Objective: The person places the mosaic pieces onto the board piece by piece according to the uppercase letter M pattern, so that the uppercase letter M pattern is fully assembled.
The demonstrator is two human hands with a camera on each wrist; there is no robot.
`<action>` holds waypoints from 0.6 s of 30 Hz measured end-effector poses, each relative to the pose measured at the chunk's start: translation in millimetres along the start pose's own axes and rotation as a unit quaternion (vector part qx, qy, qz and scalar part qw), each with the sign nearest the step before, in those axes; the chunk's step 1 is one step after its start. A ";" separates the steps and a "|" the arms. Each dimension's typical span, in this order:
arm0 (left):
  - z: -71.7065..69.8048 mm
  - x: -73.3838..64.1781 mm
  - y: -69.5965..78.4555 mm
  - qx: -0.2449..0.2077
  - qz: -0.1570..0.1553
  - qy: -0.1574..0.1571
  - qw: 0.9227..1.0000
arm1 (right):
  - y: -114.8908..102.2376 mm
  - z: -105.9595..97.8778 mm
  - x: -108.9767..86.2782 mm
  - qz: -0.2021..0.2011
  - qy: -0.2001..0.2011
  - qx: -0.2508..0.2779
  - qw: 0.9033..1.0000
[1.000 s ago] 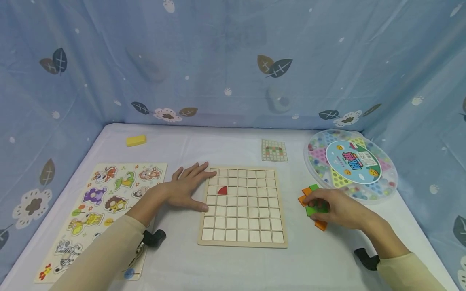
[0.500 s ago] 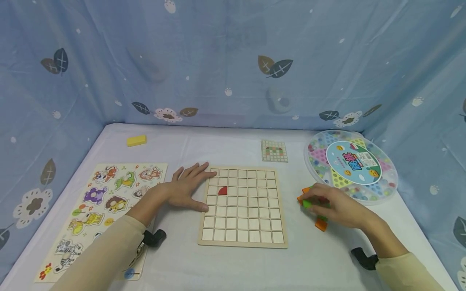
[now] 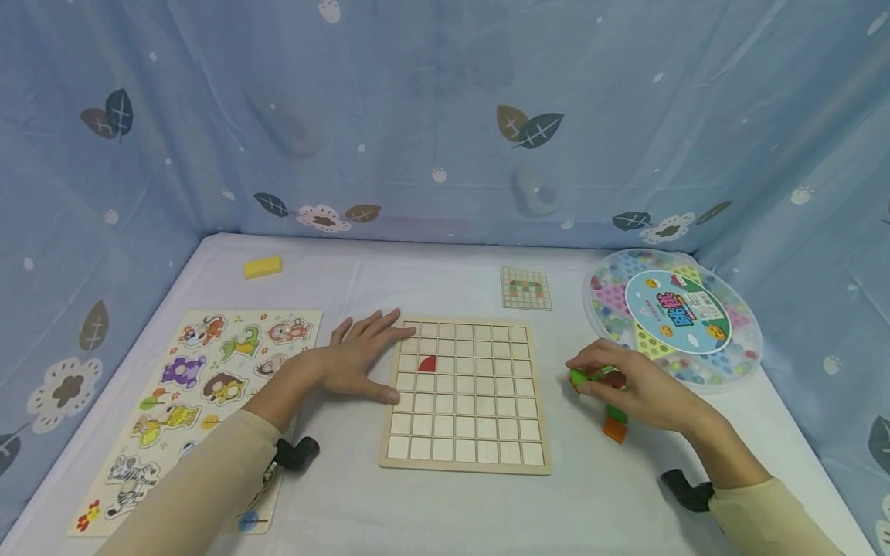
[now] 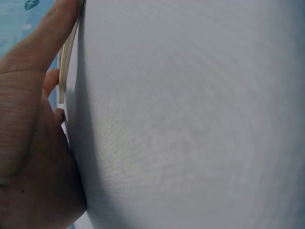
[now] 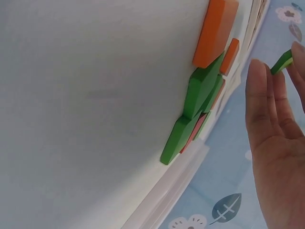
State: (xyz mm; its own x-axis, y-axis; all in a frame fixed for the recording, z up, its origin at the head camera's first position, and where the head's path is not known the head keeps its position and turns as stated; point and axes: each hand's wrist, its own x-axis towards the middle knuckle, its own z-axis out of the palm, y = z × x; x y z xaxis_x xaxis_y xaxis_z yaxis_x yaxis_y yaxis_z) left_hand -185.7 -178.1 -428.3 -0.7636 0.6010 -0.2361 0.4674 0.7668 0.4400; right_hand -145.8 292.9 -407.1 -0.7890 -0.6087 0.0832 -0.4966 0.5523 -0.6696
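Note:
A square wooden grid board (image 3: pixel 466 467) lies mid-table, with a red quarter-round piece (image 3: pixel 427 364) in one left-side cell. My left hand (image 3: pixel 358 359) rests fingers spread along its left edge, thumb and a fingertip right at the frame. To the board's right, my right hand (image 3: pixel 640 386) pinches a small green block (image 5: pixel 282 62) between thumb and fingers, raised off the table. Beneath that hand lie several loose flat blocks, including an orange block (image 5: pixel 214 36) and a green block (image 5: pixel 205 86); the hand partly covers them in the head view.
An animal puzzle board (image 3: pixel 195 371) lies at left, partly under the left forearm. A yellow block (image 3: pixel 263 267) sits at the back left. Behind the grid is a small pattern card (image 3: pixel 526 289). A round marble game box (image 3: pixel 677 313) stands at the back right.
My right hand has picked up a green block from the loose pile and risen slightly with it, toward the back. The left hand has stayed at the board's edge.

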 end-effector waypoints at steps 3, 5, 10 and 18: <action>0.3 0.3 -0.6 0.000 -0.001 -0.001 1.000 | -1.8 0.6 1.7 0.000 0.005 0.005 1.000; 0.5 0.3 -1.0 0.001 -0.001 -0.002 1.000 | -3.3 1.0 3.5 -0.002 0.005 0.012 1.000; 0.3 -0.3 -1.3 0.000 0.001 0.000 1.000 | -6.4 2.2 8.8 -0.019 0.005 0.027 0.999; 1.1 0.1 -2.0 -0.002 0.002 0.004 1.000 | -9.7 3.3 14.8 -0.033 0.006 0.046 0.998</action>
State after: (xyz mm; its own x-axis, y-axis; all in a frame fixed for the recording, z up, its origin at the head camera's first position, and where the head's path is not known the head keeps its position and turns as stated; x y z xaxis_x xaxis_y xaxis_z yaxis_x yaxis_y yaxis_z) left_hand -186.2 -179.3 -430.2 -0.7658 0.6014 -0.2277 0.4683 0.7642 0.4434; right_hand -151.5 276.7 -401.8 -0.7604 -0.6347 0.1379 -0.5126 0.4559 -0.7276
